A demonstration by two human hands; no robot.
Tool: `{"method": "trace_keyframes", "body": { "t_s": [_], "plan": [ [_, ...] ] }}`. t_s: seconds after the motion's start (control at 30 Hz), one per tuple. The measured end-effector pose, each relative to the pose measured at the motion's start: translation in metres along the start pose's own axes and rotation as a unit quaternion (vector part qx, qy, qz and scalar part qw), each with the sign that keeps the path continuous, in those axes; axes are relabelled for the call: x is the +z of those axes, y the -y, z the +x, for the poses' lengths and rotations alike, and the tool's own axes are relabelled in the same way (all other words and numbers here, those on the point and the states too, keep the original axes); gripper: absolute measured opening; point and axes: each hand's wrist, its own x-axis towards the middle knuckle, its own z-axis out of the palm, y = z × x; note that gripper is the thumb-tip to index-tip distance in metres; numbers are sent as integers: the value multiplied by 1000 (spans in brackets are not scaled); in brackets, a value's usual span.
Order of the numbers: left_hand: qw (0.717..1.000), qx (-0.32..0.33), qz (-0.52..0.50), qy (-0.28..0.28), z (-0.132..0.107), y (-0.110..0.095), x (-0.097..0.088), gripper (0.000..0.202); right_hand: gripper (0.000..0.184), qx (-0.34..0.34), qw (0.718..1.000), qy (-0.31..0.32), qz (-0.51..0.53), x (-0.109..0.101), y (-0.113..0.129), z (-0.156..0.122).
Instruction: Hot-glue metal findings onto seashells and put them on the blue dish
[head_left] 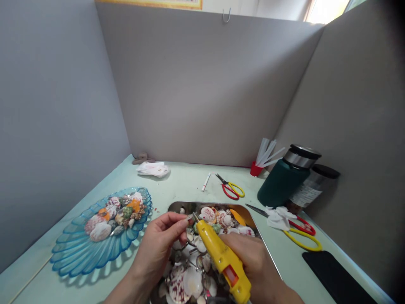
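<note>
My right hand (249, 257) is wrapped round a yellow hot glue gun (218, 249), its nozzle tilted up and to the left. Thumb and fingers of my left hand (161, 236) pinch together right at the nozzle; whatever small thing they hold is too small to make out. Both hands are over a metal tray (264, 242) filled with seashells. Among them are a white shell with purple-red markings (178, 285), a striped pink scallop shell (208, 214) and an orange piece (238, 217). Part of the tray is hidden behind my hands and the gun.
A blue shell-shaped dish (79, 249) with a cluster of shells stands at left. Two pairs of scissors (232, 190), a marker (206, 182), a red cup of glue sticks (256, 169), a green bottle (280, 183), crumpled tissue (280, 217) and a black phone (335, 276) lie around. Grey partitions enclose the table.
</note>
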Motion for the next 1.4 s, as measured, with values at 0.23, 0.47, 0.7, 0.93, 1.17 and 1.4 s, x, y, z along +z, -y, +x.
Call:
{"method": "trace_keyframes", "body": {
  "t_s": [0.23,0.47,0.7,0.93,1.17,1.4],
  "plan": [
    [1000,-4,-9,-6,0,-2,2,15,20,-5,1000,8,-8,-1,0,0],
    [1000,-16,-14,6,1,-1,1,15,32,-29,999,10,-17,1,0,-2],
    [999,-24,-36,1,1,0,0,14,22,-2,1000,1,-15,2,-1,-3],
    [998,-25,-60,0,1,-1,0,15,15,17,1000,3,-16,0,0,-1],
    [997,-23,-75,15,0,-2,1,12,13,9,1000,3,-15,0,0,-1],
    [996,-28,-76,27,0,-1,1,9,15,-8,1000,3,-14,4,-2,-4]
  ]
}}
